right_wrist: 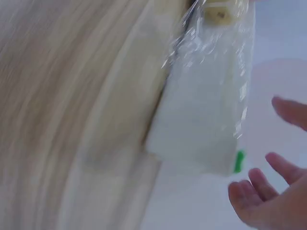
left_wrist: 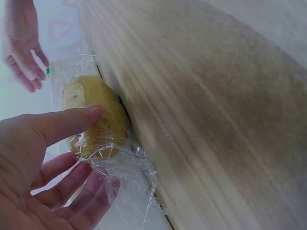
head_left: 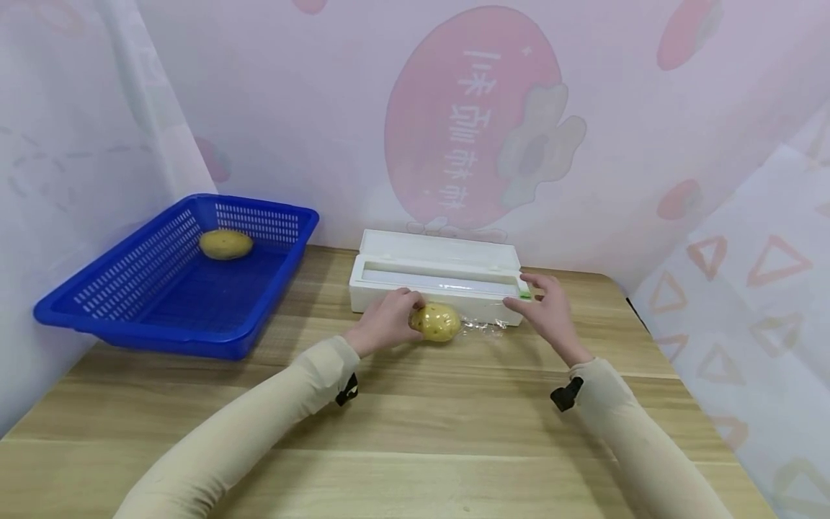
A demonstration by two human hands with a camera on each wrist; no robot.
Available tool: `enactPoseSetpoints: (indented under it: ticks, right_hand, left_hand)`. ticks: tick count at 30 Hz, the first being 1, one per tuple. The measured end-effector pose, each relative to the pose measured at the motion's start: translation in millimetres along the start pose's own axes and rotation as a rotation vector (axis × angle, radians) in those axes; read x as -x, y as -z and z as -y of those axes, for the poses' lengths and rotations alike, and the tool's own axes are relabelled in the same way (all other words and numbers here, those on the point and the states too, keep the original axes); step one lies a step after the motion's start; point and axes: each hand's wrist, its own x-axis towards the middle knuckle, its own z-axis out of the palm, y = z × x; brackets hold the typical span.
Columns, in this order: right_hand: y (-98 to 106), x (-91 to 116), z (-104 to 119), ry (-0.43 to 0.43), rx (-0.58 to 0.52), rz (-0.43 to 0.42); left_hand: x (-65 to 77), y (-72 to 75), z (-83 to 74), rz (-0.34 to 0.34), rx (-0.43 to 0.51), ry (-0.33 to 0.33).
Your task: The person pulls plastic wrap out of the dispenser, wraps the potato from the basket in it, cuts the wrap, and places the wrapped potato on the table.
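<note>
A printed cloth (head_left: pixel 292 130) is hanging behind the work area, and a wooden table (head_left: pixel 415 461) is supporting all components. A blue basket (head_left: pixel 275 290) is standing at the left, probably so that its contents are lying apart from the wrapping position. A white box (head_left: pixel 366 299) is sitting lengthwise at the rear; its lid (head_left: pixel 437 250) is standing raised, which is leaving the trough accessible. The right hand (head_left: pixel 550 315) is hovering by the right end of the box, its thumb and fingers parting widely and holding nothing visible. The left hand (head_left: pixel 387 322) is gripping the wrapped potato (head_left: pixel 442 322) at its left end, thumb lying on one side and fingers curving round the other, with only the potato's width between them. This potato is resting just in front of the box; the grip is presumably preventing it from rolling. A second potato (head_left: pixel 225 245) is lying inside the basket, towards the rear. Clear film (head_left: pixel 483 326) is covering the wrapped potato and trailing loosely rightwards. A green tab (head_left: pixel 525 295) is marking the box's right end
</note>
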Motion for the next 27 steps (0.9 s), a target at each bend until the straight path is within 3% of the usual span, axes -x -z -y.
enactPoseSetpoints:
  ticks: [6, 11, 21, 27]
  right_hand:
    - [6, -8, -21, -0.087, -0.068, 0.132]
    - [10, -17, -35, -0.106, -0.101, 0.182]
    - [10, -18, -43, -0.101, -0.170, 0.147]
    - [6, -15, -47, -0.118, -0.257, 0.113]
  left_hand:
    - [0.7, 1.1, -2.5, 0.005, -0.017, -0.001]
    - [0.6, 4.0, -7.1, -0.011, -0.011, -0.025]
    - [-3.3, 13.2, -17.4, -0.033, -0.032, -0.055]
    - [-13.2, 17.3, -34.4, -0.022, -0.019, -0.076]
